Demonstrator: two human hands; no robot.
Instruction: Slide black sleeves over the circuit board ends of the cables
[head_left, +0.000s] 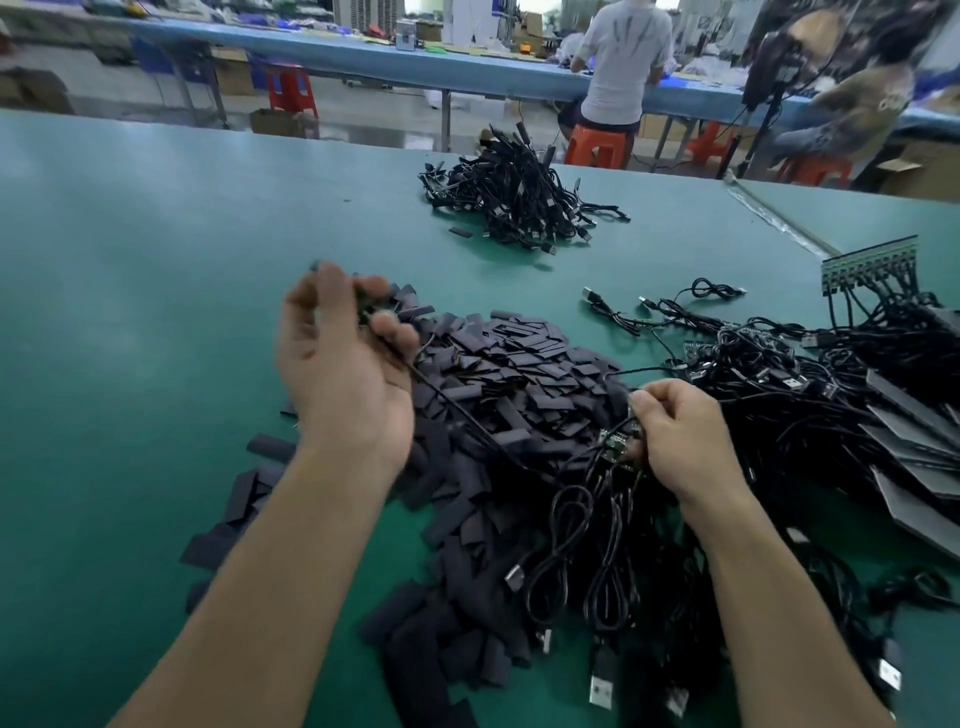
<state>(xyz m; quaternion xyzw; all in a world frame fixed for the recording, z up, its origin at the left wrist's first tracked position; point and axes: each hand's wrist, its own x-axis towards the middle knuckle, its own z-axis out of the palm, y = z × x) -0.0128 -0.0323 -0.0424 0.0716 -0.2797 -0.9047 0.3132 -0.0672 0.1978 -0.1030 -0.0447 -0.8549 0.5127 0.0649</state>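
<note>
The likeliest trouble is snagging: the thin cable (452, 405) running down from the left hand (343, 374) crosses the heap of black sleeves (519, 364) and heads into the loops bunched under the right hand (685, 441), so a pull on it could drag neighbouring leads along or scatter sleeves over the table (130, 260). A sleeve pushed on crooked might also catch on a board's corner and stop short. The left hand is raised over the near-left edge of the sleeve heap, fingers curled and pinching the cable's upper end with something dark at the fingertips. Blur hides whether that is a sleeve already seated or not. The right hand is clenched round a small cluster of green circuit boards (615, 441), their leads hanging below it. Unsleeved cables (779, 384) lie tangled to the right, and a separate pile (519, 202) sits well apart at the far side — probably the finished ones.
</note>
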